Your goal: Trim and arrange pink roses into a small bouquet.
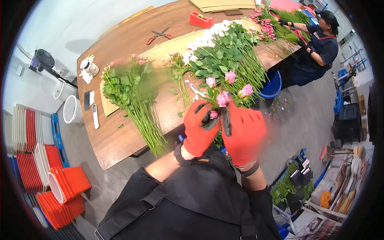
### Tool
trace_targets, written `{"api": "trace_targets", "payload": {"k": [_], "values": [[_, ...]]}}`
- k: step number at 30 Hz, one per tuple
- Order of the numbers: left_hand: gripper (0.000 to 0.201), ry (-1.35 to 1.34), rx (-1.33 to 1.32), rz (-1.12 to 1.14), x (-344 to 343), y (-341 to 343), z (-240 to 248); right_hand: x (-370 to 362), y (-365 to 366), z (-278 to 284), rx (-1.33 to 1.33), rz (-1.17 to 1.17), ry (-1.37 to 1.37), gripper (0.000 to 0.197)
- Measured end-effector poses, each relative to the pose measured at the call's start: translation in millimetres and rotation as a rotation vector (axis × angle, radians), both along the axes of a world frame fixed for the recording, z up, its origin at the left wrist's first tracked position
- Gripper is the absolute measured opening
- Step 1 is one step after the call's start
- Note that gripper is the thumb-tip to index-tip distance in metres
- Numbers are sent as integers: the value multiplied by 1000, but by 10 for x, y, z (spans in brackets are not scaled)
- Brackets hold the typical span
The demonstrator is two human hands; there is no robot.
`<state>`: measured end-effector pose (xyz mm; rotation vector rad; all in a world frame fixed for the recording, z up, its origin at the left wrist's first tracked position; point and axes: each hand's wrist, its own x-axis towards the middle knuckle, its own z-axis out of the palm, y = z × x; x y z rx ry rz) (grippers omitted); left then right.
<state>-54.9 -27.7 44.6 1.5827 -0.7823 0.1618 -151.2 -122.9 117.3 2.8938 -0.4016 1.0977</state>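
Both my hands are in red gloves with black fingertips, held together in front of my apron. A spray of pink roses (pixel 223 99) stands up between them, with several blooms and some green leaves. My left hand (pixel 199 128) is closed round it from the left, fingers curled by a small low pink bloom (pixel 214 115). My right hand (pixel 246 134), partly smeared by motion, pinches at the same spray from the right, its black thumb just below the middle bloom. The stems below are mostly hidden by the gloves.
On the brown table (pixel 120 148) lie a bunch of pink flowers (pixel 134 92), white roses (pixel 216 34), scissors (pixel 159 36) and a red tape dispenser (pixel 201 20). A blue bucket (pixel 272 86) stands beyond the table edge. A co-worker (pixel 320 48) handles flowers at the far right.
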Motion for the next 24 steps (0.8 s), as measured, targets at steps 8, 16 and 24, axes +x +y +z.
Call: {"api": "trace_targets", "payload": {"k": [8, 16, 24], "values": [[32, 166, -51, -71, -47, -6, -100, -12, -20, 32, 99, 148, 50, 50], [28, 491, -73, -123, 152, 69, -71, -36, 3, -101, 45, 440, -5, 42], [40, 639, -216, -189, 355, 175, -85, -298, -94, -175, 350, 155, -49, 43]]}}
